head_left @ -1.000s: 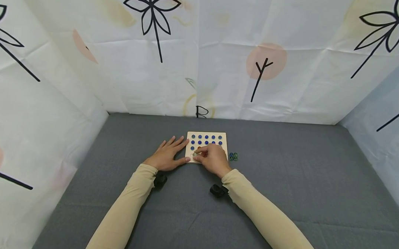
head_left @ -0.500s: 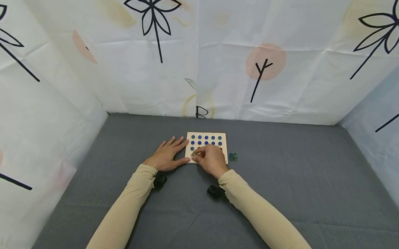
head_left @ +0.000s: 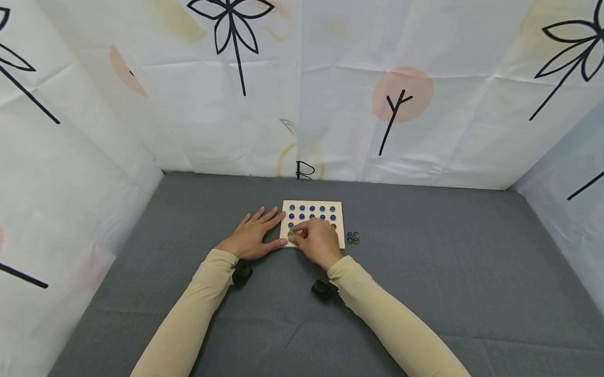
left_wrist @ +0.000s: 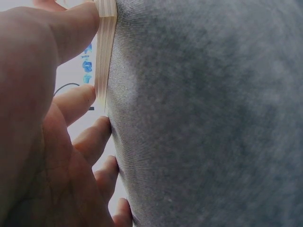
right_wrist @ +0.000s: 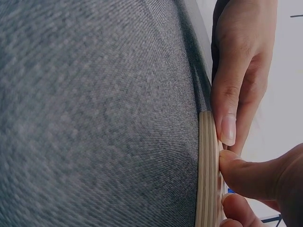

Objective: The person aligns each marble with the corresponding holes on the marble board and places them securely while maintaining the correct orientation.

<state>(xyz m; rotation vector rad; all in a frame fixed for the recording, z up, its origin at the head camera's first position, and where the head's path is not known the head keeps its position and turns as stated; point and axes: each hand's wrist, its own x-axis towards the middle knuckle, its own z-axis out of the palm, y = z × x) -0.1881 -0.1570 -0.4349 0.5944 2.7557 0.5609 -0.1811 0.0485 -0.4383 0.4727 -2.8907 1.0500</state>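
Here's my right hand (head_left: 320, 240), thumb and forefinger pinching a small greenish marble (head_left: 291, 233) at the front-left of the pale wooden board (head_left: 317, 204); my left hand (head_left: 251, 240) lies spread, straight-fingered, thumb at the board's side. A light pinch and a steady board look wise: round things roll. Striped, ply-like edge (right_wrist: 206, 165); glassy loose marbles (head_left: 356, 235) just right, on grainy gray cloth (head_left: 431, 245); blue marbles (head_left: 302, 216) in rows beyond; creased printed hanging (head_left: 335, 128) behind.
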